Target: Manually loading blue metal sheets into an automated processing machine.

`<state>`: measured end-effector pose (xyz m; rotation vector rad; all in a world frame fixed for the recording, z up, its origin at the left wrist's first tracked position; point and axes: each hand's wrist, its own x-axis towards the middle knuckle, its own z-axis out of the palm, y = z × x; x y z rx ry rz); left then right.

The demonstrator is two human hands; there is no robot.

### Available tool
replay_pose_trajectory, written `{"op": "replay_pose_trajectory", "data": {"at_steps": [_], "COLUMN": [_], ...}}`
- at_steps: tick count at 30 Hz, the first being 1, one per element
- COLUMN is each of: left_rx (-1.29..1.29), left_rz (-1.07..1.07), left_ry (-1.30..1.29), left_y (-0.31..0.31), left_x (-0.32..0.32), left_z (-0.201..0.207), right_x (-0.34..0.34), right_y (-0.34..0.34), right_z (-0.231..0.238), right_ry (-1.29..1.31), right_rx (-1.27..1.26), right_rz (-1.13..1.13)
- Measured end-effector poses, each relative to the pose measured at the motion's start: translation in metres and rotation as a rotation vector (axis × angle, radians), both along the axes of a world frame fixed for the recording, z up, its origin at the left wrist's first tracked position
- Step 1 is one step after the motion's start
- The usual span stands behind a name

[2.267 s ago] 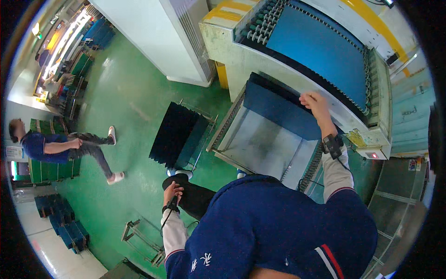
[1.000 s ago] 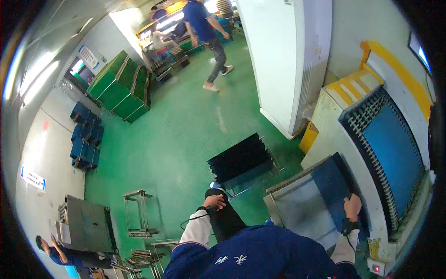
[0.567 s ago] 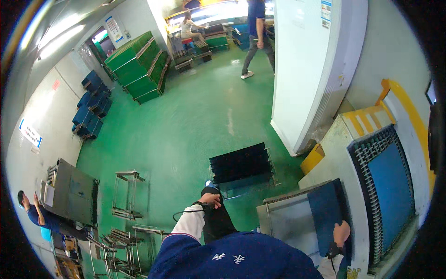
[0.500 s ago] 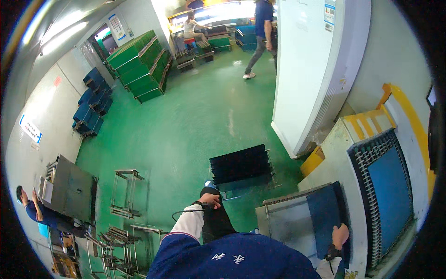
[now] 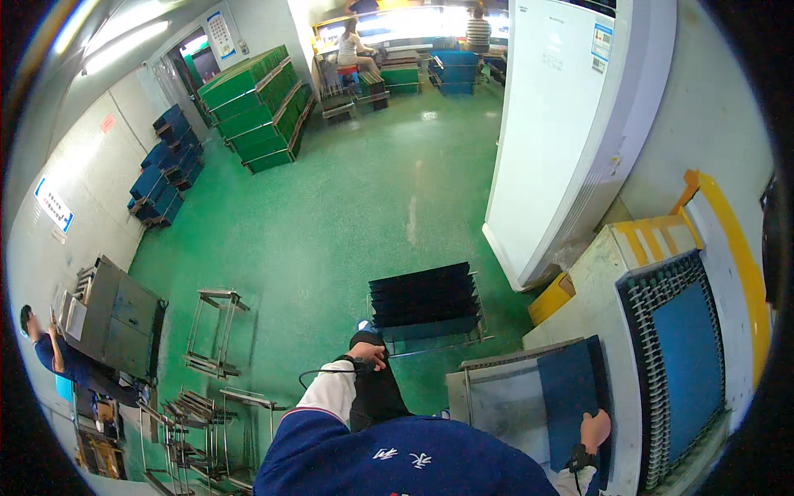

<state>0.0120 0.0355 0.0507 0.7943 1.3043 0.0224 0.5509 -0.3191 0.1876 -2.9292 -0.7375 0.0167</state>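
At the lower right, my right hand (image 5: 595, 431) has its fingers closed at the edge of a dark blue flat panel (image 5: 562, 393). The panel lies over a pale, translucent-looking surface of a metal-edged stand (image 5: 475, 405). My left hand (image 5: 368, 355) rests on my bent leg, fingers loosely draped and nothing visible in them; a dark band with a cord circles its wrist. Just beyond my knee, a wire rack (image 5: 482, 322) on the floor holds several upright dark panels (image 5: 423, 298).
Right of the stand, a machine (image 5: 571, 318) carries a blue panel (image 5: 688, 360) on a coil-edged conveyor. A white cabinet (image 5: 554, 140) stands ahead. Empty metal frames (image 5: 217, 331) and green stacked racks (image 5: 256, 107) are to the left. A person (image 5: 62, 355) stands by a grey cabinet (image 5: 124, 318).
My view has shifted slightly. The person walking near the white cabinet is out of sight, and a seated person in stripes shows at the back. My right hand stays at the panel.
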Motion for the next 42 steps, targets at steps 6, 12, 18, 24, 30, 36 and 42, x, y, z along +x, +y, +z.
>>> {"op": "replay_pose_trajectory", "data": {"at_steps": [6,12,18,24,30,36,42], "left_rx": [0.033,0.011,0.004,-0.026,-0.020,0.000,0.002], "left_rz": [-0.063,-0.021,-0.031,-0.013,-0.027,-0.031,-0.023], "left_ry": [0.030,0.032,0.058,0.030,0.008,0.020,0.032], "left_y": [0.002,-0.003,0.001,0.002,0.003,0.001,0.003], "left_x": [-0.004,0.007,0.003,0.004,0.001,0.002,0.005], "left_z": [0.001,0.018,0.005,0.004,-0.001,0.005,0.006], "right_x": [0.002,0.000,-0.008,-0.004,-0.006,-0.005,-0.003], "right_y": [-0.002,-0.002,0.005,0.000,0.003,0.004,-0.001], "right_z": [-0.008,-0.002,0.009,0.001,0.005,0.004,-0.005], "right_ry": [-0.013,0.032,0.001,-0.008,-0.013,0.013,-0.031], "right_rx": [0.004,0.003,0.001,-0.011,-0.024,-0.045,-0.013], "right_rz": [-0.011,-0.029,-0.030,-0.034,-0.041,-0.052,-0.039]}}
